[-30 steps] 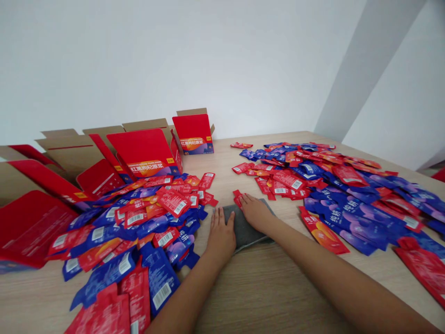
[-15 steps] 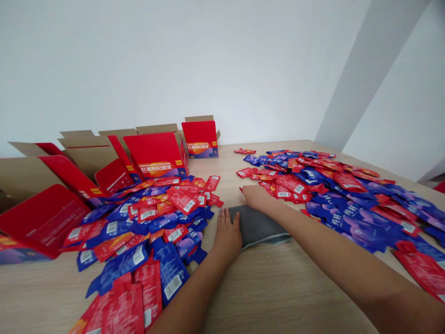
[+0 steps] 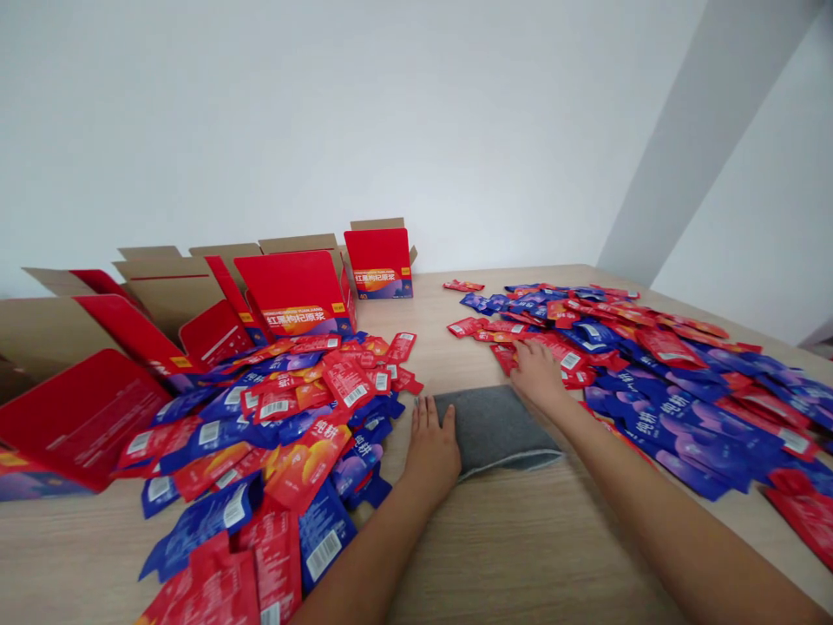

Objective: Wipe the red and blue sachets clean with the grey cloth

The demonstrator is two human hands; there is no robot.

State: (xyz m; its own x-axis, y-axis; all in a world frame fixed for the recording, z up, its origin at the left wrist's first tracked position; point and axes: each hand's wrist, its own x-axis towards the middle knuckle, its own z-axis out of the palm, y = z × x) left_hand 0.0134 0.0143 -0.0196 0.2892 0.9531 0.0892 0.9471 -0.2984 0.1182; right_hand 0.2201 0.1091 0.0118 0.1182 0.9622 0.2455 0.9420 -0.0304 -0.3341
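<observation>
A grey cloth (image 3: 498, 425) lies folded on the wooden table. My left hand (image 3: 433, 443) rests flat at the cloth's left edge, fingers stretched and holding nothing. Beyond the cloth's right part, my right hand (image 3: 537, 375) touches the near left edge of the right pile of red and blue sachets (image 3: 670, 408); its fingers are bent over the red sachets, and whether they grip one cannot be made out. Another pile of red and blue sachets (image 3: 279, 417) spreads to the left of my left hand, with an orange-and-red sachet (image 3: 309, 460) on top.
Open red cardboard boxes (image 3: 296, 291) stand in a row at the left, with one more box (image 3: 379, 265) near the wall. A few red sachets (image 3: 463, 285) lie at the back of the table (image 3: 468, 555). A white wall rises behind.
My right hand has moved right, from above the cloth's far edge to the right pile. An orange-and-red sachet now lies on the left pile. My left hand stays at the cloth.
</observation>
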